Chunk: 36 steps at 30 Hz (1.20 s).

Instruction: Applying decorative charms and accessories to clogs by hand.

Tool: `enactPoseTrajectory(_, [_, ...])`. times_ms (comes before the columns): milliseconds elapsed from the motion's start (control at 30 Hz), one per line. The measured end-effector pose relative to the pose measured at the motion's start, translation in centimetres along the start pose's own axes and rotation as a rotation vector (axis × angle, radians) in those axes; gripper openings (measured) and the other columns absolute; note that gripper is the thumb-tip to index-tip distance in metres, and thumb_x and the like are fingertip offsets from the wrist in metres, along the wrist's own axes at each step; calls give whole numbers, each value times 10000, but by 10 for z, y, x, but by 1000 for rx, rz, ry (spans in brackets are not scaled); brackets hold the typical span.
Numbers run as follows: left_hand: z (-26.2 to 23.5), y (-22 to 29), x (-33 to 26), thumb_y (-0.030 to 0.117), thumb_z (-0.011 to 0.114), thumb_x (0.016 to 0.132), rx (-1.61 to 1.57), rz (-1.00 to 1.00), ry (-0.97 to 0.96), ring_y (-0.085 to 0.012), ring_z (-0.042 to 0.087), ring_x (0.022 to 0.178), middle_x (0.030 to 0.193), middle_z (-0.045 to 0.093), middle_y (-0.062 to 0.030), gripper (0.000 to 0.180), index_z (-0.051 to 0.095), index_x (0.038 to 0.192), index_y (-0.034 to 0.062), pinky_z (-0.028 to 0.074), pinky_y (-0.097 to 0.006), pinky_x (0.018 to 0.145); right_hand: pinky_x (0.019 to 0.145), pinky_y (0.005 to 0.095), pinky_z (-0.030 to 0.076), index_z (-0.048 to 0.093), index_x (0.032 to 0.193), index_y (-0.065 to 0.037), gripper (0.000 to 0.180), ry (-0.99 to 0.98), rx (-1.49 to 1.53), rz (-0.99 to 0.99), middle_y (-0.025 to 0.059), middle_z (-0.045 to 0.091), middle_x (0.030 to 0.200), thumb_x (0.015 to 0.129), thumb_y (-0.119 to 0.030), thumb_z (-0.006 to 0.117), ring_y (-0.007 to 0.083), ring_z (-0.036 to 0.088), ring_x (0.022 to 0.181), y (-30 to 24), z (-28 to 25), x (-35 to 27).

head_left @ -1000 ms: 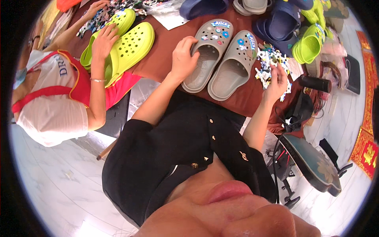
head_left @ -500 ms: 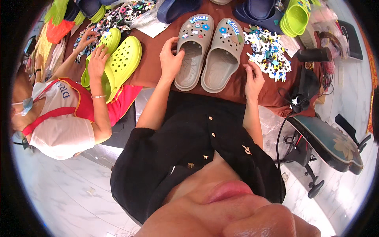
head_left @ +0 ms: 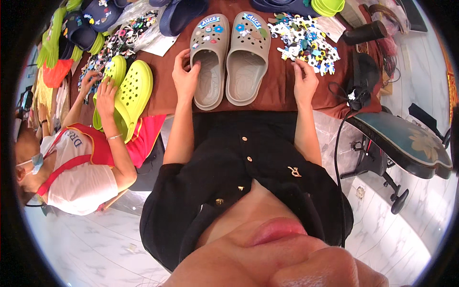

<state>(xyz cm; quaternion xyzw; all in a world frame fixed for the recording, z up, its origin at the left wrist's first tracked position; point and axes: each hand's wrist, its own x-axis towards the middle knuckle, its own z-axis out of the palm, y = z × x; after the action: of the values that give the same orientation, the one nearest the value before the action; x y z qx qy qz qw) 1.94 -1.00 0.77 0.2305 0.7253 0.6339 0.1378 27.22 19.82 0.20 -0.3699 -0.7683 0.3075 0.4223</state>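
Two grey-beige clogs with small coloured charms stand side by side on the brown tablecloth [head_left: 275, 93]. My left hand [head_left: 184, 76] grips the outer edge of the left clog [head_left: 208, 60]. The right clog [head_left: 247, 57] lies untouched beside it. My right hand [head_left: 304, 81] rests on the cloth with its fingertips at the near edge of a pile of small colourful shoe charms [head_left: 306, 40]; it holds nothing that I can see.
A seated person on my left has both hands on a pair of lime-green clogs [head_left: 129, 93] beside another charm heap [head_left: 117, 43]. Dark blue clogs [head_left: 181, 14] lie at the far edge. A chair [head_left: 406, 143] and a black cable stand at my right.
The view has tilted so the table sits higher in the picture. My right hand has come down from the charm pile onto the cloth. My left hand stays on the left clog.
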Motion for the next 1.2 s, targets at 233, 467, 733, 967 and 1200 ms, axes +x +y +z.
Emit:
enactPoseTrajectory(233, [-46, 12, 15, 88, 662, 867, -116, 105, -226, -180, 527, 1132, 1263, 531, -100, 618, 401, 1426, 59, 461, -306, 907, 698, 336, 496, 703, 978, -36, 132, 252, -194, -7, 141, 664, 876, 857, -68, 660, 255, 641, 771, 31, -44, 18])
enactPoseTrajectory(467, [-27, 19, 66, 260, 550, 982, -51, -49, 15, -90, 600, 774, 823, 667, -54, 282, 649, 1081, 15, 451, -219, 671, 674, 325, 490, 709, 967, -40, 132, 442, -100, 154, 115, 667, 859, 849, -68, 656, 206, 628, 751, 75, -60, 21])
enactPoseTrajectory(733, [-20, -48, 107, 241, 550, 976, 109, 181, 126, -101, 608, 601, 664, 665, -56, 387, 683, 728, -23, 458, -248, 595, 706, 327, 502, 702, 979, -39, 146, 463, -215, 151, 120, 665, 888, 846, -53, 643, 210, 630, 776, 74, -56, 26])
enactPoseTrajectory(967, [-14, -47, 106, 209, 588, 950, 144, 179, 99, -87, 599, 616, 647, 665, -58, 342, 687, 733, -37, 462, -250, 621, 833, 354, 487, 678, 1028, -40, 222, 401, -137, 134, 117, 652, 1021, 809, -43, 645, 243, 615, 910, 85, -40, 64])
enactPoseTrajectory(1200, [-15, -42, 102, 217, 591, 946, 221, 170, 118, -93, 605, 618, 651, 670, -60, 340, 689, 739, -35, 468, -254, 622, 883, 419, 416, 703, 1020, -93, 258, 229, -371, -82, 145, 672, 969, 763, -104, 690, 334, 581, 932, 109, -22, 138])
